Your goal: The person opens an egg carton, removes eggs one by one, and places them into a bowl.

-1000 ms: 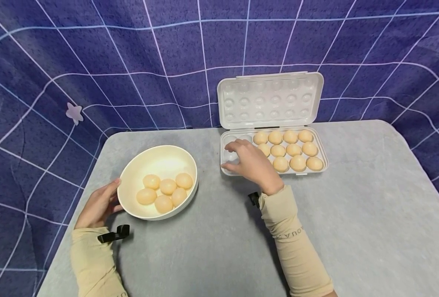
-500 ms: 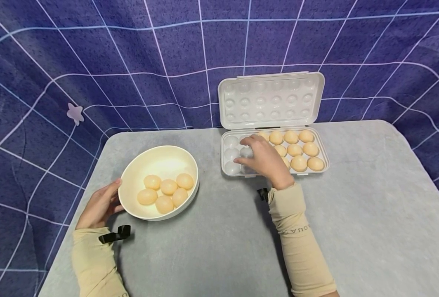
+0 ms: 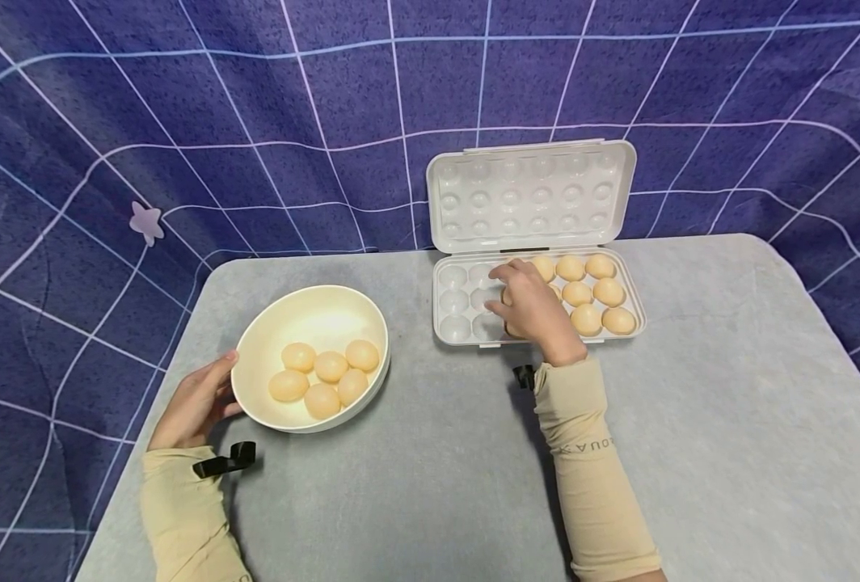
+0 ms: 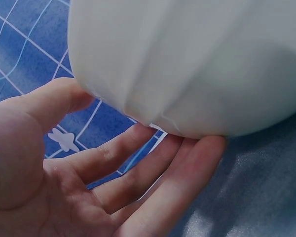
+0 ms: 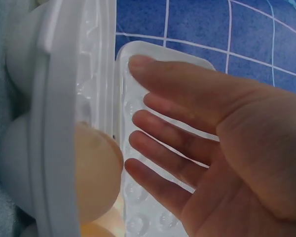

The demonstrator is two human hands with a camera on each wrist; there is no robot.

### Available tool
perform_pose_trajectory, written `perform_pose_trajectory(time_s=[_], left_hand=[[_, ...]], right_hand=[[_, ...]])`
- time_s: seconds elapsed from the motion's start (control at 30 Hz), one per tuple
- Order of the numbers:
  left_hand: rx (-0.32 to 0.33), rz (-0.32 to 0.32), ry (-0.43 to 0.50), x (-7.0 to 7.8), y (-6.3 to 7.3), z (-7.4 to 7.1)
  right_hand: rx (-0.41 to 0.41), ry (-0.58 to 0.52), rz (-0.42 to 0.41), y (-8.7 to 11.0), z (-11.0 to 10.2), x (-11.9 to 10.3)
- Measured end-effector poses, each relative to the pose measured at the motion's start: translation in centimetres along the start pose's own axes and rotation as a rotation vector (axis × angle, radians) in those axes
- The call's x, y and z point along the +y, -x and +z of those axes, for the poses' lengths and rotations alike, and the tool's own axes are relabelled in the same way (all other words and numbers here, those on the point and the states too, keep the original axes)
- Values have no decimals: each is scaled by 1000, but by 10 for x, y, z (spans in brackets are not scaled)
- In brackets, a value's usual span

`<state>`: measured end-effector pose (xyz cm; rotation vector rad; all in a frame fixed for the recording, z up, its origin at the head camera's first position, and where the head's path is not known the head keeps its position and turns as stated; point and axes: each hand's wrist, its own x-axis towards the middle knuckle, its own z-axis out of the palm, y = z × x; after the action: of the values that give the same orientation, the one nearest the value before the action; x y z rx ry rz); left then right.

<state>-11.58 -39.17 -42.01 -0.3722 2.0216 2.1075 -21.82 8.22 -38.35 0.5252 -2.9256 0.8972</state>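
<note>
A cream bowl [image 3: 306,311] with several light-brown eggs [image 3: 322,400] stands at the left of the table. My left hand [image 3: 193,400] holds its left side, thumb at the rim and fingers lower down. In the left wrist view the fingertips [image 4: 214,143] touch the underside of the bowl [image 4: 187,64]. My right hand [image 3: 535,307] hovers over an open white egg carton [image 3: 440,335], holding nothing. Eggs [image 3: 586,320] fill the carton's right part, and its left cups are bare. The right wrist view shows an egg [image 5: 98,173] beside the spread right fingers [image 5: 158,182].
The carton's dimpled lid [image 3: 532,198] stands upright along the back edge of the grey table [image 3: 401,485]. Behind hangs a blue cloth [image 3: 328,97] with white and light-blue lines. A black wrist strap [image 3: 226,459] sticks out by the left sleeve.
My right hand has shifted right across the carton, from its left cups to near the eggs. The left hand and the bowl keep their place.
</note>
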Motion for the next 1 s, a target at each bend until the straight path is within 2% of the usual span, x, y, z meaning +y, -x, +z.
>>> perform_pose_trajectory(time_s=[0.3,0.63,1.0], left_hand=[[-1,2,0,0,1,0],[3,1,1,-3,-1,-1],[2,-3,17,0,0,0]], right_hand=[[19,7,55,0,1,10],[101,3,20,-2,13,18],[105,-68,72,-2,10,23]])
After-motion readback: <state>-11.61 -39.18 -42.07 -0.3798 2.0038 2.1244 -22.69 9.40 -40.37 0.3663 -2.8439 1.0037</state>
